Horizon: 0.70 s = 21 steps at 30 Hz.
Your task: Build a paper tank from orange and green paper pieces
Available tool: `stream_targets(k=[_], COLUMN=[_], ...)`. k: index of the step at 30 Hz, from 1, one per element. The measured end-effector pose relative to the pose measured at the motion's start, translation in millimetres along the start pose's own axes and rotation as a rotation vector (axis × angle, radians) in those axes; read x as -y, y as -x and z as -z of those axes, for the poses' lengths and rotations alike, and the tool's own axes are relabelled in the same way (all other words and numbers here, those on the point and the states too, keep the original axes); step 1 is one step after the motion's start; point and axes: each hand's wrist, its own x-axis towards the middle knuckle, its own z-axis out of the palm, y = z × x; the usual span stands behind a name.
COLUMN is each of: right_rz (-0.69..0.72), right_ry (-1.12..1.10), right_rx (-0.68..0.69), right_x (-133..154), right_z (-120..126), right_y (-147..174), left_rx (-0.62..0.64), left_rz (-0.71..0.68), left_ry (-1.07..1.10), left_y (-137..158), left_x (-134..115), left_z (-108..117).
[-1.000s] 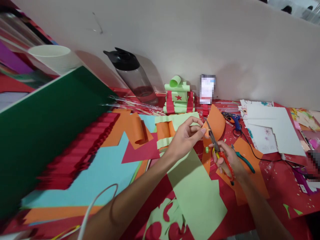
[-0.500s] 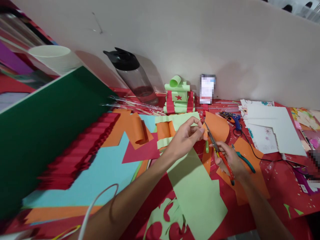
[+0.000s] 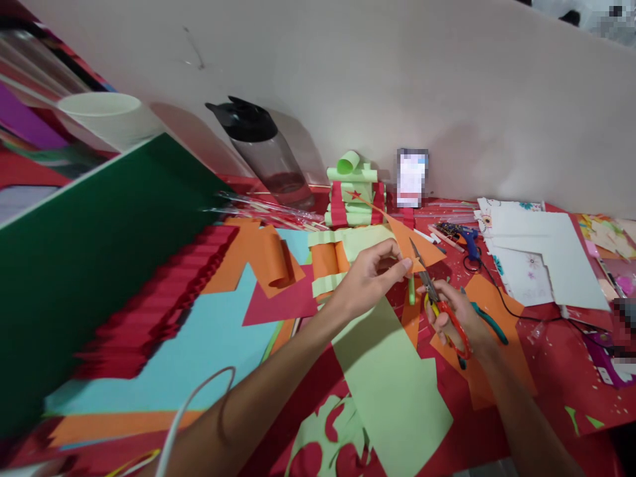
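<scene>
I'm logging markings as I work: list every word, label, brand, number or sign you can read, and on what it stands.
No word, brand or number can be read.
Green paper model: a red star, no lettering seen.
Phone: screen blurred, unreadable.
Scissors: any marking is too small to read.
Purple item: any print is too small to read.

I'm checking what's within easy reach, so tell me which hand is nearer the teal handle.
Right. The right hand's grip, on the scissors, is just left of the teal handle; the left hand's grip, pinching orange paper, is farther left.
</scene>
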Motion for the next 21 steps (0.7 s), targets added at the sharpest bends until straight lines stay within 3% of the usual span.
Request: stream_targets(k=[21], right_rz=[-0.048], right_ry=[-0.027], right_rx=[0.043], right_x=[-2.8], right_z=[3.3], right_y=[0.5], left_rx=[-0.007], left_rz=[-0.027], left_ry=[-0.104], left_y=[1.6], left_x=[-3.9], left_z=[0.5])
